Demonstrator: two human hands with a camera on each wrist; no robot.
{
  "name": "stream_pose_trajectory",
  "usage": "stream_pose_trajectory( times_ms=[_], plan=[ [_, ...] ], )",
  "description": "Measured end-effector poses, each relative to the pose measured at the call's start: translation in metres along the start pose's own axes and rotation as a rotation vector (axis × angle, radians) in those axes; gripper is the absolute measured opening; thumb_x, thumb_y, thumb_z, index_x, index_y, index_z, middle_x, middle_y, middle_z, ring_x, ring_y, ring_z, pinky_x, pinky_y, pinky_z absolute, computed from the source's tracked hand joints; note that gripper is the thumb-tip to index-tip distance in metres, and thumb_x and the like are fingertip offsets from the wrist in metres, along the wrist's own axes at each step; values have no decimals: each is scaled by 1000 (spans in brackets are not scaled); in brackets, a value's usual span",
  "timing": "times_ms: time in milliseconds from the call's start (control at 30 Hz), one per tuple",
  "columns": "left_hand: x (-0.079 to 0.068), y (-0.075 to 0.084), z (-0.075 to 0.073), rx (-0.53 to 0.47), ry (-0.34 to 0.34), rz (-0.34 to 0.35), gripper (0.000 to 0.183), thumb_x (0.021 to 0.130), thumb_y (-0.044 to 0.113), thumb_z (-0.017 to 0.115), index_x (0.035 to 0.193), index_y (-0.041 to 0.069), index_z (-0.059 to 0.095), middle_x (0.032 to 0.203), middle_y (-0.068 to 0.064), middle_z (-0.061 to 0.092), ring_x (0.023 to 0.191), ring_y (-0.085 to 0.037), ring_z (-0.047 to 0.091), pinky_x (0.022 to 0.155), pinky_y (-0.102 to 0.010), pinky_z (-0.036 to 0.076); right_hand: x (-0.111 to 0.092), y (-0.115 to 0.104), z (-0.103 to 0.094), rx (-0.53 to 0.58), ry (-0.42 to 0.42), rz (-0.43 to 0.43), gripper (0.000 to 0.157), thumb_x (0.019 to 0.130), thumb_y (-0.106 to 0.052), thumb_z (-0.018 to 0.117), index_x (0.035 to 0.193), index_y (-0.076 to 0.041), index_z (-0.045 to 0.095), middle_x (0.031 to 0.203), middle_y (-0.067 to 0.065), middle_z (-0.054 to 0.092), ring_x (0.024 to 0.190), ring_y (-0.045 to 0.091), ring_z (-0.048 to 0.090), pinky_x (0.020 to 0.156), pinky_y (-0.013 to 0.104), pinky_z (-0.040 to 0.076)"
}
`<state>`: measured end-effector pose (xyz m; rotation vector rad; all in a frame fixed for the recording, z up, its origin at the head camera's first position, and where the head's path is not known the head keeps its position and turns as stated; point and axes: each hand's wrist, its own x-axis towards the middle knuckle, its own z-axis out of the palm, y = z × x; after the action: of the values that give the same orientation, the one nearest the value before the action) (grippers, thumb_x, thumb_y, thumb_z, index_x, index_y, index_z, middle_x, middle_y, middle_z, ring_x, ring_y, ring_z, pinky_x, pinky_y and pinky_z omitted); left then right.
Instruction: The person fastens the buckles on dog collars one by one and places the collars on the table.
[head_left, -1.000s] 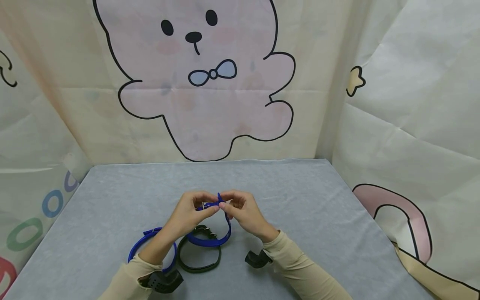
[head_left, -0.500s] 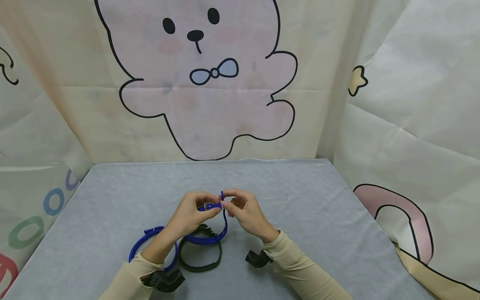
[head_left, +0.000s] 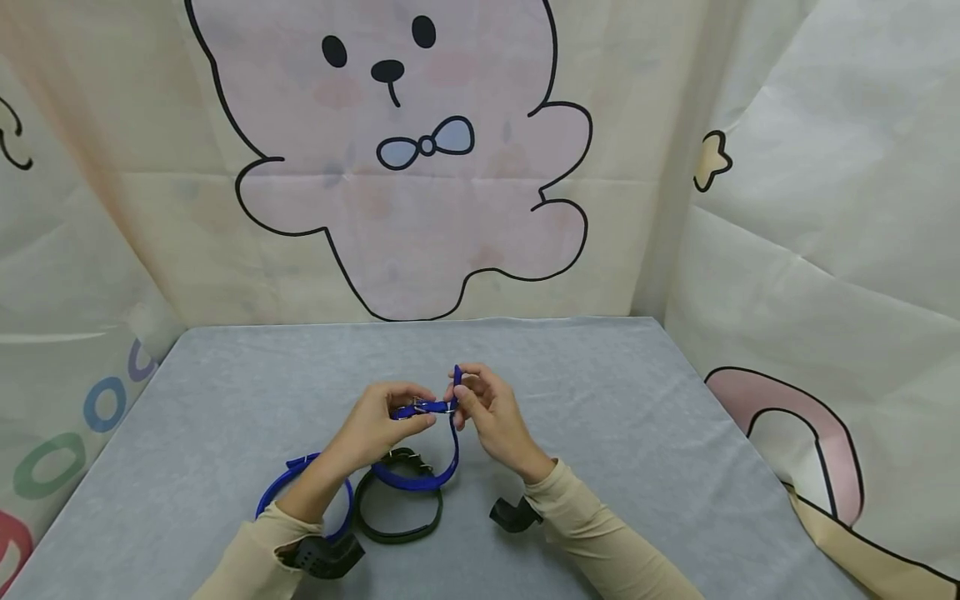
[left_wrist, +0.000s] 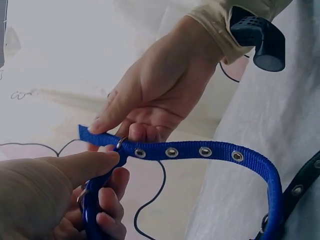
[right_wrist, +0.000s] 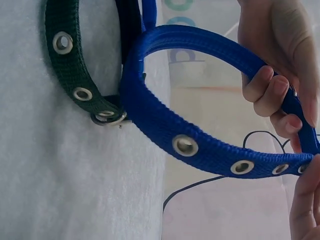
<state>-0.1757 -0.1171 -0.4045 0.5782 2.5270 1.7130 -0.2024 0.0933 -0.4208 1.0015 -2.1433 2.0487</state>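
Note:
Both hands hold a blue collar with metal eyelets, raised over the table. My left hand grips its buckle end, thumb on the strap in the left wrist view. My right hand pinches the pointed strap tip, which sticks out past a metal ring at the joint. The rest of the strap hangs in a loop, its eyelets facing out in the right wrist view. Beneath and behind it a dark green collar lies buckled. Another blue collar lies partly hidden behind my left forearm.
Grey cloth covers the table, with printed fabric walls at the back and both sides. Black wrist-worn devices stick out from the sleeves, low over the table.
My right hand has moved slightly up and right, and a longer piece of the strap tip now stands above the joint. The left hand stays nearly where it was.

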Motion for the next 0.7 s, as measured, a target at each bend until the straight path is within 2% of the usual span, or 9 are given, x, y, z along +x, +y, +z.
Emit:
stream_pose_trajectory(
  times_ms=[133, 267, 400, 533, 633, 700],
  plan=[
    [1, 1, -4, -21, 35, -43, 27, 93, 13, 73, 116, 1, 71, 102, -16, 77, 73, -10, 61, 63, -24, 49, 2, 1, -2, 4, 47, -2, 27, 105, -6, 51, 128, 8, 54, 100, 34, 61, 67, 5, 61, 65, 23, 55],
    [1, 1, -5, -9, 55, -48, 27, 93, 13, 73, 117, 0, 71, 99, -17, 77, 70, -11, 58, 60, -24, 43, 3, -1, -2, -15, 69, 28, 29, 99, 1, 60, 126, 12, 59, 104, 35, 64, 73, 4, 63, 69, 22, 55],
    [1, 0, -5, 7, 54, -28, 28, 94, 15, 73, 117, 0, 72, 102, -16, 77, 81, -13, 67, 68, -24, 48, 3, -2, -1, -38, 87, 35, 27, 96, 3, 63, 122, 12, 65, 106, 34, 67, 73, 3, 62, 68, 20, 54],
    [1, 0, -4, 4, 52, -18, 27, 95, 17, 72, 116, -1, 72, 102, -16, 77, 81, -11, 68, 70, -24, 52, 3, 0, -1, -61, 83, -14, 23, 99, 2, 59, 120, 10, 66, 103, 31, 66, 68, 3, 59, 64, 22, 53],
    [1, -1, -3, 7, 63, -19, 27, 95, 17, 72, 114, -2, 72, 98, -16, 77, 75, -11, 65, 66, -25, 51, 2, 1, 0, -80, 74, -33, 27, 101, -1, 57, 125, 8, 64, 103, 29, 66, 67, 4, 57, 63, 22, 53],
    [2, -1, -2, 8, 80, -21, 27, 95, 17, 72, 114, -2, 72, 100, -16, 78, 79, -12, 67, 68, -25, 51, 2, 1, 0, -91, 77, -32, 32, 101, -2, 58, 132, 6, 61, 104, 28, 67, 68, 4, 58, 64, 22, 53]
  ],
)
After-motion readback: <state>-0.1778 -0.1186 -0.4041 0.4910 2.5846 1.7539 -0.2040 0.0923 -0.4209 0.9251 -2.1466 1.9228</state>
